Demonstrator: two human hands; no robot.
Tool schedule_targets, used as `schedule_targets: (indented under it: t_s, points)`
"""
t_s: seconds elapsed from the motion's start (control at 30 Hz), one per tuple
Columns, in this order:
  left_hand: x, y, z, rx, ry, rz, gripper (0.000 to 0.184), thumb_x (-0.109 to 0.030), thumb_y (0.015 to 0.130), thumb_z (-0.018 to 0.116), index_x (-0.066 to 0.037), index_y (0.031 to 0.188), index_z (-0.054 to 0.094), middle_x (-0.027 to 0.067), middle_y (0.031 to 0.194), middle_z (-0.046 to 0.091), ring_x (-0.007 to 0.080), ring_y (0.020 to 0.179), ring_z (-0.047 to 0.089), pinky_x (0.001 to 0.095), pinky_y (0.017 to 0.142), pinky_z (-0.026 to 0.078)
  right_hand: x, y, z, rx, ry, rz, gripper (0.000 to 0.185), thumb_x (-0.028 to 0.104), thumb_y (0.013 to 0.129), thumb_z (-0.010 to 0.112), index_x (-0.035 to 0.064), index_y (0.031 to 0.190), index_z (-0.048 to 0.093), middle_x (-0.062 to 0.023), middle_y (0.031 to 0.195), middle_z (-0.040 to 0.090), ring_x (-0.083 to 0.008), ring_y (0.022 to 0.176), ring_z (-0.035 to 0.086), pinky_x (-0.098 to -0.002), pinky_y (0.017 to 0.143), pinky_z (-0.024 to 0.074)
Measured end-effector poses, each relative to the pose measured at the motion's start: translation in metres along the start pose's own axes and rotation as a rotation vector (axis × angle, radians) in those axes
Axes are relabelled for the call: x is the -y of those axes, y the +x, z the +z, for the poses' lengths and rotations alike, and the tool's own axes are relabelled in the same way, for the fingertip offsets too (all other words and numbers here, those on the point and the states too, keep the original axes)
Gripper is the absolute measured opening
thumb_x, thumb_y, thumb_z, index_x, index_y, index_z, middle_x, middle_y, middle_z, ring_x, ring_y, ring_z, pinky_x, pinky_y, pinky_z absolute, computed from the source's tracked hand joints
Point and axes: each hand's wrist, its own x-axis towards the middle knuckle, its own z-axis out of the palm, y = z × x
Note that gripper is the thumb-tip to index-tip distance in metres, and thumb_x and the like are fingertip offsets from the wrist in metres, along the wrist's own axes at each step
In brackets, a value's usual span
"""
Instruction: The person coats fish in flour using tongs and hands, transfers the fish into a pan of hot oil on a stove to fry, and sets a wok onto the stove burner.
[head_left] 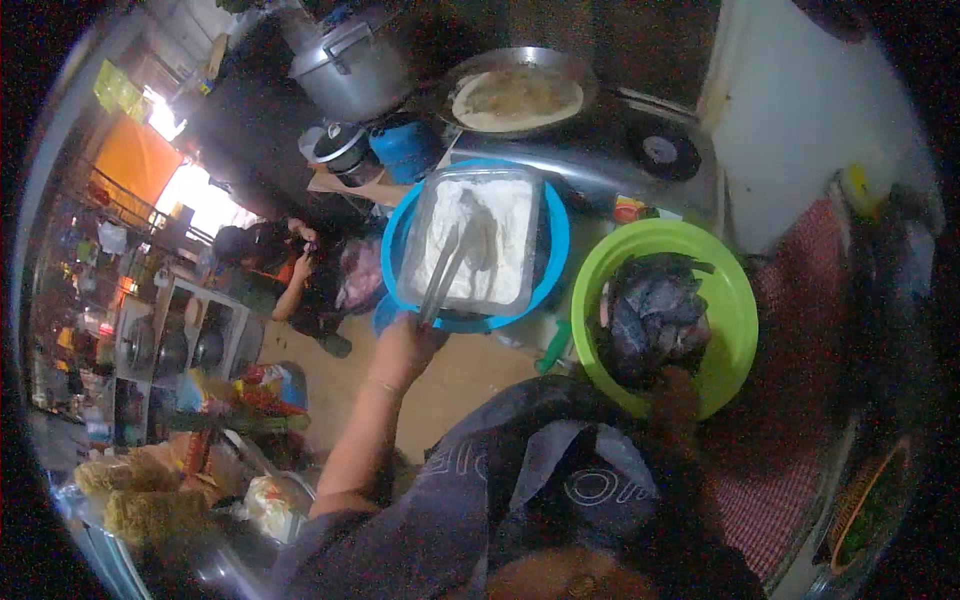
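Observation:
My left hand (408, 348) is closed round the end of metal tongs (447, 268). The tips of the tongs rest on a piece coated in white powder, inside a clear rectangular container (422, 225) of white powder. That container sits over a round blue basin (562, 235). My right hand (674, 392) is in shadow at the near rim of a green basin (738, 340), beside dark pieces (655, 310) that look like fish; its fingers are too dark to make out.
A pan (520, 100) with bubbling oil stands on the stove (600, 160), a lidded pot (350, 70) to its left. A green-handled utensil (552, 348) lies between the basins. Another person (285, 265) is at the left, near shelves (180, 330).

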Motion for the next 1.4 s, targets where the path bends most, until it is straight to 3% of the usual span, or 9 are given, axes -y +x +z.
schedule_targets:
  t_s: [0.07, 0.17, 0.3, 0.4, 0.53, 0.73, 1.1, 1.23, 1.4]
  points:
    - [-0.029, -0.002, -0.013, 0.071, 0.122, -0.042, 0.039, -0.030, 0.081, 0.069, 0.002, 0.102, 0.063, 0.0287, 0.092, 0.066, 0.0445, 0.089, 0.064, 0.0484, 0.075, 0.051, -0.014, 0.005, 0.008, 0.006, -0.039, -0.067, 0.024, 0.023, 0.092, 0.056, 0.0048, 0.105, 0.064, -0.0184, 0.105, 0.064, -0.0405, 0.100, 0.060, -0.0471, 0.088, 0.0485]
    - [-0.029, 0.006, 0.005, -0.035, 0.105, 0.056, 0.040, -0.031, 0.079, 0.071, 0.002, 0.102, 0.065, 0.0280, 0.092, 0.066, 0.0432, 0.089, 0.065, 0.0485, 0.075, 0.051, -0.021, 0.005, 0.021, -0.064, -0.054, -0.111, 0.025, 0.025, 0.092, 0.056, 0.0033, 0.103, 0.063, -0.0190, 0.104, 0.064, -0.0402, 0.099, 0.061, -0.0477, 0.087, 0.0489]
    - [-0.002, 0.019, 0.025, -0.003, 0.042, 0.109, 0.033, -0.026, 0.079, 0.070, -0.001, 0.100, 0.063, 0.0240, 0.088, 0.067, 0.0438, 0.084, 0.064, 0.0497, 0.072, 0.052, -0.045, 0.001, 0.041, -0.220, -0.070, -0.204, 0.024, 0.025, 0.090, 0.061, 0.0050, 0.104, 0.064, -0.0191, 0.105, 0.064, -0.0403, 0.096, 0.061, -0.0493, 0.083, 0.0503]
    - [-0.016, 0.001, 0.008, -0.121, 0.081, 0.109, 0.032, -0.023, 0.084, 0.064, -0.001, 0.107, 0.058, 0.0267, 0.088, 0.067, 0.0442, 0.084, 0.065, 0.0519, 0.073, 0.052, -0.057, 0.000, 0.048, -0.284, -0.107, -0.260, 0.024, 0.023, 0.088, 0.063, 0.0071, 0.106, 0.064, -0.0192, 0.105, 0.064, -0.0398, 0.096, 0.062, -0.0496, 0.081, 0.0513]
    - [0.000, 0.006, 0.009, -0.113, 0.271, 0.097, 0.031, -0.025, 0.083, 0.065, -0.003, 0.105, 0.059, 0.0255, 0.089, 0.067, 0.0435, 0.082, 0.066, 0.0517, 0.074, 0.052, -0.057, 0.006, 0.046, -0.304, -0.117, -0.375, 0.023, 0.023, 0.088, 0.063, 0.0084, 0.107, 0.064, -0.0182, 0.102, 0.064, -0.0392, 0.093, 0.062, -0.0492, 0.079, 0.0516]
    - [0.017, 0.030, 0.016, -0.049, 0.291, 0.003, 0.034, -0.031, 0.084, 0.064, -0.004, 0.104, 0.060, 0.0259, 0.090, 0.067, 0.0448, 0.085, 0.065, 0.0526, 0.075, 0.052, -0.024, 0.012, 0.017, -0.074, 0.018, -0.214, 0.021, 0.024, 0.089, 0.061, 0.0081, 0.102, 0.064, -0.0176, 0.096, 0.062, -0.0391, 0.087, 0.061, -0.0492, 0.074, 0.0507]
    - [0.018, 0.038, 0.008, 0.021, 0.224, 0.068, 0.029, -0.030, 0.088, 0.060, -0.003, 0.098, 0.063, 0.0262, 0.091, 0.067, 0.0444, 0.088, 0.064, 0.0519, 0.075, 0.051, -0.012, 0.010, 0.016, -0.068, -0.172, -0.102, 0.020, 0.025, 0.089, 0.059, 0.0083, 0.099, 0.063, -0.0157, 0.094, 0.062, -0.0401, 0.085, 0.060, -0.0496, 0.072, 0.0494]
    - [0.033, 0.048, 0.021, -0.081, 0.106, 0.060, 0.026, -0.027, 0.086, 0.062, -0.003, 0.097, 0.062, 0.0252, 0.088, 0.067, 0.0439, 0.087, 0.065, 0.0521, 0.074, 0.051, -0.026, 0.011, 0.028, -0.121, -0.158, -0.151, 0.019, 0.023, 0.089, 0.059, 0.0075, 0.098, 0.063, -0.0156, 0.092, 0.062, -0.0401, 0.085, 0.060, -0.0499, 0.073, 0.0495]
    - [-0.012, 0.009, -0.014, -0.142, 0.137, -0.004, 0.024, -0.023, 0.086, 0.062, -0.004, 0.099, 0.060, 0.0256, 0.087, 0.066, 0.0438, 0.085, 0.065, 0.0521, 0.072, 0.051, -0.016, -0.001, 0.016, -0.159, -0.113, -0.198, 0.019, 0.022, 0.088, 0.060, 0.0050, 0.096, 0.063, -0.0162, 0.092, 0.063, -0.0399, 0.086, 0.061, -0.0510, 0.075, 0.0494]
